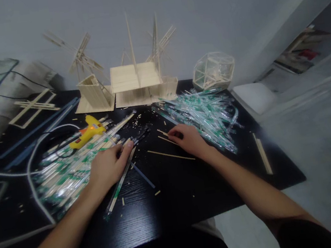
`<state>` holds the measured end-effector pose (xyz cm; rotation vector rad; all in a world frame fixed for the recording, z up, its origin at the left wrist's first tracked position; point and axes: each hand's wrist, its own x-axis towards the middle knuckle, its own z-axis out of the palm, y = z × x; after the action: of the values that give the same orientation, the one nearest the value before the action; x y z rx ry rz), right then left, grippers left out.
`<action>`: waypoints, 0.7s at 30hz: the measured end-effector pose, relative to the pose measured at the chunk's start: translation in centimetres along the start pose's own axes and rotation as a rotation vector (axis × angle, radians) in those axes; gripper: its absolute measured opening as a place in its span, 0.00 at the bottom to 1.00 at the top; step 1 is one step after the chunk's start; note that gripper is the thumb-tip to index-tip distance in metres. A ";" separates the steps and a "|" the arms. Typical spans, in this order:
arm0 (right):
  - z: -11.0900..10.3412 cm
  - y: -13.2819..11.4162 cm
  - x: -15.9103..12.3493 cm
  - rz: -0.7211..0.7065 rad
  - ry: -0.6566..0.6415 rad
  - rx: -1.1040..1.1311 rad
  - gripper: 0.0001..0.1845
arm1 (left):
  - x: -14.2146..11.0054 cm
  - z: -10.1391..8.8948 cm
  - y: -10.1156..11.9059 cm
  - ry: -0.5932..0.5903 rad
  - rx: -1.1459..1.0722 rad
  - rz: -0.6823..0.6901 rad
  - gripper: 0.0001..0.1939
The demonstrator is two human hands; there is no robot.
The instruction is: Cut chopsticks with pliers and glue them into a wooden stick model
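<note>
My right hand [188, 138] is closed in a pinch, thumb and forefinger at the end of a short thin wooden stick [162, 132]. A second short stick [167, 140] lies just below it, and a longer thin wooden strip [171, 155] rests on the table nearby. Beside the pile of wrapped chopsticks [64, 176], my left hand [107, 166] has its fingers curled and thumb pressed forward; what it grips is unclear. A dark object [141, 136] shows beyond its thumb. Below that hand lie a wrapped chopstick pair [119, 189] and a narrow blue-grey strip [143, 174].
A yellow glue gun [88, 131] sits on the pile, near a white cable [32, 181]. Stick-built models [135, 76] stand at the back by the wall. Empty wrappers [204, 114] heap at right, before a faceted stick frame [214, 70]. Loose sticks [262, 154] lie near the right edge.
</note>
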<state>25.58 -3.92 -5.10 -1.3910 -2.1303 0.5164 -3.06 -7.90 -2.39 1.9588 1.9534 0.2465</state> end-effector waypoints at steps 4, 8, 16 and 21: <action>0.1 0.1 -0.1 -0.017 0.010 0.008 0.02 | 0.0 -0.1 -0.1 0.000 -0.035 -0.009 0.37; 0.5 0.4 -0.2 -0.027 0.036 -0.001 0.02 | -0.3 -0.8 -0.2 0.075 -0.077 -0.006 0.33; 1.6 -0.4 -0.7 -0.193 0.182 -0.025 0.05 | -0.8 0.0 0.4 0.030 0.161 -0.017 0.27; 1.7 -0.9 -1.0 -0.238 0.168 0.006 0.05 | -0.7 0.6 0.6 -0.053 0.212 -0.004 0.25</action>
<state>24.18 -5.21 -6.10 -1.1153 -2.1169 0.3007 -2.33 -8.61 -2.61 2.0667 2.0201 -0.0150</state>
